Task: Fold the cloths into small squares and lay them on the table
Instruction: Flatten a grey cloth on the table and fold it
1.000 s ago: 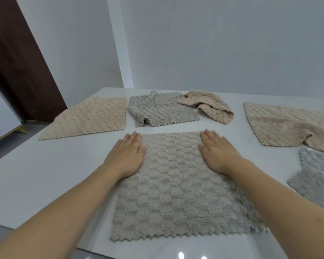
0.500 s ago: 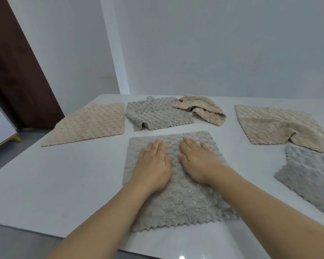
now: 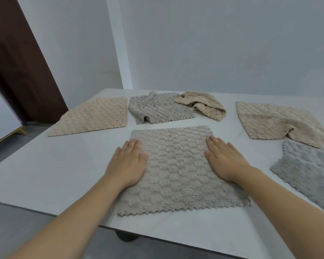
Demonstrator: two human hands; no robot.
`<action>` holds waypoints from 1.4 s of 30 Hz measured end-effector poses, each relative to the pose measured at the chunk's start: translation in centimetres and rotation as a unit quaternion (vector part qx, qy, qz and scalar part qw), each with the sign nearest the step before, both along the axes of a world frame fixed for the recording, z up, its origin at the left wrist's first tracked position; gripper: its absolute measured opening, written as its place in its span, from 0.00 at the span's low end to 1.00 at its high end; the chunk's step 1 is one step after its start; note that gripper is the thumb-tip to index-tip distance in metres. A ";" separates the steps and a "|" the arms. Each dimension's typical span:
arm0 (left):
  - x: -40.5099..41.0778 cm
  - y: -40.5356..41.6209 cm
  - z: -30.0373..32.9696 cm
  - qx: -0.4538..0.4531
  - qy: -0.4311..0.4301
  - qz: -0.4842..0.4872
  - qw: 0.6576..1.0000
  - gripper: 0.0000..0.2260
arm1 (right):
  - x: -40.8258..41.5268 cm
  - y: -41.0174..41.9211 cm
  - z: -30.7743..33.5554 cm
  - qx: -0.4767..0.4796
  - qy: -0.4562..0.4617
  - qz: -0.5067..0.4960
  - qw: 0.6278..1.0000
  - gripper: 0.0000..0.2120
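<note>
A grey textured cloth (image 3: 176, 169) lies spread flat in front of me on the white table (image 3: 45, 169). My left hand (image 3: 128, 163) presses flat on the cloth's left edge, fingers straight. On the right side of the same cloth my right hand (image 3: 224, 159) lies flat, fingers straight too. Neither hand grips anything.
Behind lie a flat beige cloth (image 3: 94, 116), a rumpled grey cloth (image 3: 157, 109) and a crumpled beige cloth (image 3: 204, 105). To the right are a partly folded beige cloth (image 3: 281, 124) and a grey cloth (image 3: 310, 171). The table's near edge runs close under the cloth.
My hands slid apart from the middle of the grey cloth out to its left and right sides, smoothing it flat.
</note>
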State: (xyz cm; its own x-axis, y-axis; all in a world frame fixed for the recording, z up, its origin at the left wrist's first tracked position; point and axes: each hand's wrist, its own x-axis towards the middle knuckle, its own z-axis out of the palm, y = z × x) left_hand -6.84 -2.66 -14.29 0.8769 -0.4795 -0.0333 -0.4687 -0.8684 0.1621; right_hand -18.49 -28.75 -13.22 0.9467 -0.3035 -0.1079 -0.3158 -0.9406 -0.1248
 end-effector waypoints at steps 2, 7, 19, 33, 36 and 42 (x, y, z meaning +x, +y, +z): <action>0.1 1.1 0.1 0.007 0.009 0.003 1.000 0.27 | -0.3 -0.1 0.0 0.003 0.008 -0.005 1.000 0.27; -0.5 -0.1 2.0 0.090 -0.015 0.041 0.995 0.27 | 0.2 1.2 2.0 -0.054 0.049 -0.025 0.997 0.28; -9.0 -3.6 -0.1 -0.016 -0.017 -0.048 0.999 0.27 | -2.9 8.0 -0.5 0.008 -0.045 0.038 0.998 0.27; -3.9 4.1 2.6 0.087 0.000 0.048 0.995 0.27 | -5.5 1.7 1.9 -0.023 -0.015 -0.036 0.999 0.28; -1.0 -0.4 4.8 0.007 -0.087 0.052 0.995 0.25 | -0.3 2.8 4.1 -0.009 -0.068 0.024 0.997 0.28; 3.0 -9.2 3.6 -0.068 -0.051 -0.068 0.994 0.25 | 9.5 2.8 2.3 -0.029 -0.054 0.096 0.993 0.26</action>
